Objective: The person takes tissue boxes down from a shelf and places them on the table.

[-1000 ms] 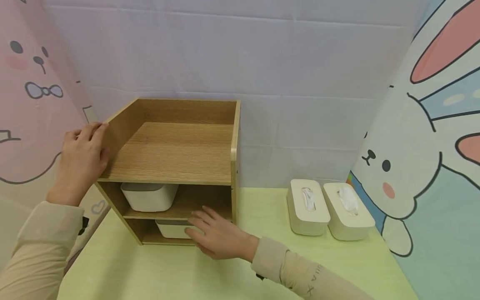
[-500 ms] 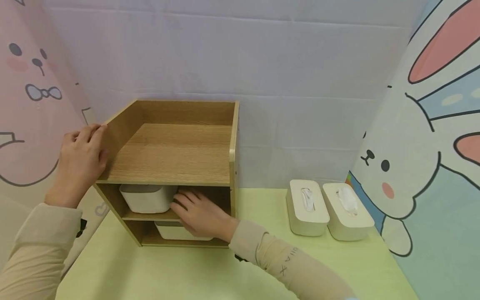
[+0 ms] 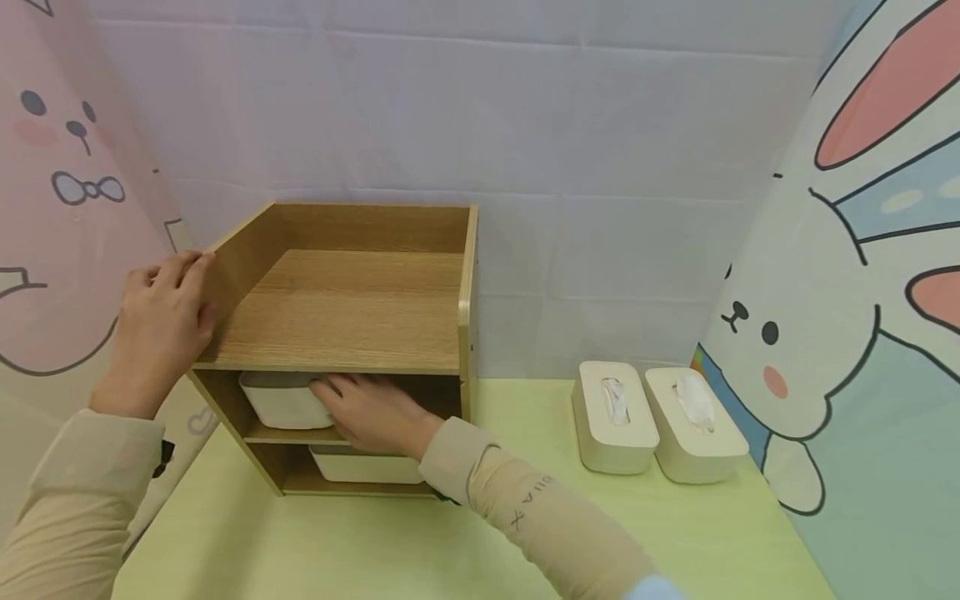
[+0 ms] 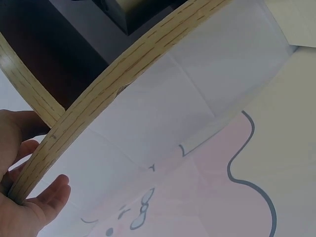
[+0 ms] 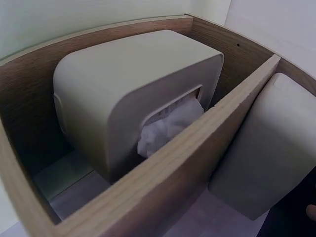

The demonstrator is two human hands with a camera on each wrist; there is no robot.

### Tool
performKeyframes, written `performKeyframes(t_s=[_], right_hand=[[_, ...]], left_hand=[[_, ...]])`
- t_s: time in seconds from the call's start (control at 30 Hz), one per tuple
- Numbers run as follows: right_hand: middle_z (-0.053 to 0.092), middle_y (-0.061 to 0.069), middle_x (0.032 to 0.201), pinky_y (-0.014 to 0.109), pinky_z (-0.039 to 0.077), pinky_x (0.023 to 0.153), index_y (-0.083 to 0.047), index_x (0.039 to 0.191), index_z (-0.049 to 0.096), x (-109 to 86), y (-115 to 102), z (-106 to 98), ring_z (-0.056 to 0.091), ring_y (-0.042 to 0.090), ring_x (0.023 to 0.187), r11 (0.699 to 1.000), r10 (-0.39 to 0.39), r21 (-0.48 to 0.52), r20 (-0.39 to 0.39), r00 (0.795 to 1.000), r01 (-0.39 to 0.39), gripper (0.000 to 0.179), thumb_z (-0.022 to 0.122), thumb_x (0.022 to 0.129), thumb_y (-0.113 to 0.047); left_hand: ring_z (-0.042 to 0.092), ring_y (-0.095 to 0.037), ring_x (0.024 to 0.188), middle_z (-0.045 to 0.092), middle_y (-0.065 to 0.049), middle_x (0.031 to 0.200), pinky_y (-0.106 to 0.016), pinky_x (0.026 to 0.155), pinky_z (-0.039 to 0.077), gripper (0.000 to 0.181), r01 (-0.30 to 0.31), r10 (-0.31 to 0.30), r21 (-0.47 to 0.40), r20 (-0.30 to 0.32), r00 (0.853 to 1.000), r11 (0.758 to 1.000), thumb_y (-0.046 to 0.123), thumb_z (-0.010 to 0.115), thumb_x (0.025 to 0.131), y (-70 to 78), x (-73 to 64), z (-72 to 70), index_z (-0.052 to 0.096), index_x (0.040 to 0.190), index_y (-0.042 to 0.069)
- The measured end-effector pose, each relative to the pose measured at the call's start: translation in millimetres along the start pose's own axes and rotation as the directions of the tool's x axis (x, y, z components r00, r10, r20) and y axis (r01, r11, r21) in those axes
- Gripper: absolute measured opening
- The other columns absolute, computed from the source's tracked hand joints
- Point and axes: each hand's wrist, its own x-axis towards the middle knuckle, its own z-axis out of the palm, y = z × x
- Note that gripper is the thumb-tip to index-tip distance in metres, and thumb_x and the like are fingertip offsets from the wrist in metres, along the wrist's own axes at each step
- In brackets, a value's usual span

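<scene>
My left hand [image 3: 161,329] grips the left side panel of a small wooden shelf [image 3: 352,312]. In the left wrist view, fingers of that left hand [image 4: 29,217] lie on both sides of the panel's edge [image 4: 64,133]. On the middle level sits a white tissue box [image 3: 281,404], and my right hand [image 3: 378,412] reaches in and touches its right end. The fingertips are partly shaded under the board. Below it, another tissue box [image 3: 367,467] lies on the bottom level. The right wrist view shows this one with tissue [image 5: 170,123] sticking out; only a fingertip [image 5: 311,212] shows at the right edge.
Two more tissue boxes [image 3: 617,417] [image 3: 697,425] stand side by side on the pale green table [image 3: 525,517], right of the shelf. A pale cloth backdrop [image 3: 600,167] hangs behind, with printed cartoon animals at the sides. The shelf's right panel [image 3: 468,308] rises beside my right forearm.
My right hand has moved from the front of the bottom level up and left into the middle level, onto the tissue box there. The left hand keeps its hold on the panel.
</scene>
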Motion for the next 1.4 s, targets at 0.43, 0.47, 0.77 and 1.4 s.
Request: performKeyframes(t_s=[0.43, 0.47, 0.77, 1.4], right_hand=[[0.055, -0.003, 0.122, 0.013, 0.049, 0.056, -0.016, 0.135, 0.036, 18.1, -4.6, 12.0, 0.058, 0.003, 0.092, 0.999, 0.017, -0.033, 0.086, 0.996, -0.014, 0.045, 0.039, 0.095, -0.035], [0.054, -0.002, 0.124, 0.013, 0.049, 0.056, -0.016, 0.135, 0.036, 18.9, -4.9, 12.5, 0.059, 0.003, 0.092, 1.000, 0.020, -0.026, 0.096, 0.995, -0.018, 0.045, 0.039, 0.095, -0.036], [0.047, 0.000, 0.135, 0.012, 0.046, 0.053, -0.016, 0.141, 0.029, 27.5, -8.3, 11.2, 0.059, 0.000, 0.086, 0.999, 0.027, 0.035, 0.215, 0.976, -0.036, 0.050, 0.037, 0.096, -0.035], [0.048, -0.006, 0.125, 0.013, 0.049, 0.073, -0.018, 0.136, 0.031, 33.2, -15.5, 11.0, 0.054, 0.001, 0.094, 0.993, 0.093, 0.047, 0.236, 0.967, -0.107, 0.050, 0.049, 0.092, -0.034]], left_hand=[[0.044, -0.050, 0.097, 0.050, -0.029, 0.117, -0.059, 0.088, 0.033, 0.054, 0.000, 0.000, -0.004, -0.009, 1.000, 1.000, -0.006, 0.062, 0.072, 0.6, -0.3, 1.2, 0.047, 0.123, -0.007], [0.043, -0.050, 0.097, 0.050, -0.029, 0.117, -0.059, 0.088, 0.033, 0.054, 0.007, -0.007, -0.002, -0.004, 1.000, 1.000, -0.006, 0.062, 0.072, 0.8, -0.2, 1.3, 0.047, 0.124, -0.007], [0.045, -0.049, 0.098, 0.050, -0.029, 0.116, -0.058, 0.087, 0.033, 0.053, 0.006, -0.006, -0.007, -0.008, 1.000, 1.000, -0.006, 0.061, 0.071, -0.3, 0.6, 2.4, 0.047, 0.122, -0.007], [0.045, -0.049, 0.097, 0.051, -0.030, 0.115, -0.058, 0.086, 0.034, 0.053, -0.011, 0.010, -0.018, -0.022, 1.000, 1.000, -0.007, 0.062, 0.071, 1.0, 1.0, 2.7, 0.047, 0.122, -0.008]])
